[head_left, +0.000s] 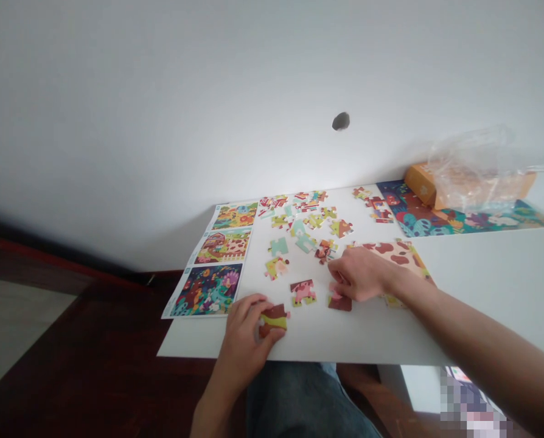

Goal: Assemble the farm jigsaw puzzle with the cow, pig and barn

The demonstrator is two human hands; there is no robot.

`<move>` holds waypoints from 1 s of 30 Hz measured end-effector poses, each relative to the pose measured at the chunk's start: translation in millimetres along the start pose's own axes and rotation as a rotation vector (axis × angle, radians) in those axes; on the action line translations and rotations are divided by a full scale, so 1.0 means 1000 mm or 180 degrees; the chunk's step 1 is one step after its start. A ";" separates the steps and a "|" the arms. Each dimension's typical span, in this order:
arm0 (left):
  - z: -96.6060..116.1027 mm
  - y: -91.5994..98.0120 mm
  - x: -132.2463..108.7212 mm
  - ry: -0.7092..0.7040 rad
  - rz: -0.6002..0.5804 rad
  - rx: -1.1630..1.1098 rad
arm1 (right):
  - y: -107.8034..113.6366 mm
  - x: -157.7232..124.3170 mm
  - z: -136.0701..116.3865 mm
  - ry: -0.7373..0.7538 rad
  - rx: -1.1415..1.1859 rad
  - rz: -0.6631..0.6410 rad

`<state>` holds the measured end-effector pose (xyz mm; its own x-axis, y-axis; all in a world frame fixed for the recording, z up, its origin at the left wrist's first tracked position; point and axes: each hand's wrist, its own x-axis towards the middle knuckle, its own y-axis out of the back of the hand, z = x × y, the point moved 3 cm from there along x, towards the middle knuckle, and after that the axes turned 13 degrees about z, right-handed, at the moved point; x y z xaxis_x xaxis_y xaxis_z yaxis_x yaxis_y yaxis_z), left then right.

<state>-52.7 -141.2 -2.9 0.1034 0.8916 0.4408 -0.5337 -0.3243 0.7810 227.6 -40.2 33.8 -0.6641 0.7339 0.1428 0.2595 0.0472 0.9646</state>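
My left hand (244,328) grips a brown-and-green jigsaw piece (275,319) by its edges near the front of the white table (199,342). My right hand (358,274) has its fingers closed on a pink-and-brown jigsaw piece (340,300), which lies flat and is partly hidden by the fingers. Between the two hands lies a piece with a pink pig (303,292), apart from both. Beyond the right fingertips is a brown-and-red piece (325,250). A joined section with a brown-spotted cow (393,252) is partly covered by my right hand and forearm.
Several loose pieces (305,238) spread toward the wall. At the left, a sheet with three pictures (221,260) overhangs the table edge. An orange box (420,184) and clear plastic bag (482,167) rest on a dark forest picture (415,225) at the back right.
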 end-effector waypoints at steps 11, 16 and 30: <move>0.024 -0.017 0.027 0.1658 0.1038 -0.1902 | -0.003 0.005 -0.019 0.0138 0.1706 0.0560; 0.050 -0.045 0.045 0.1242 0.0869 -0.1662 | -0.019 0.010 -0.026 -0.0082 0.2630 0.0855; 0.025 -0.037 0.024 -0.0075 0.0433 0.0034 | -0.028 0.012 -0.016 -0.0213 0.1463 0.0630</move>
<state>-10.0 -116.0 -10.5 0.0503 0.8315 0.5532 -0.5352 -0.4452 0.7179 201.0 -43.2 12.5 -0.5286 0.8000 0.2840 0.6677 0.1853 0.7210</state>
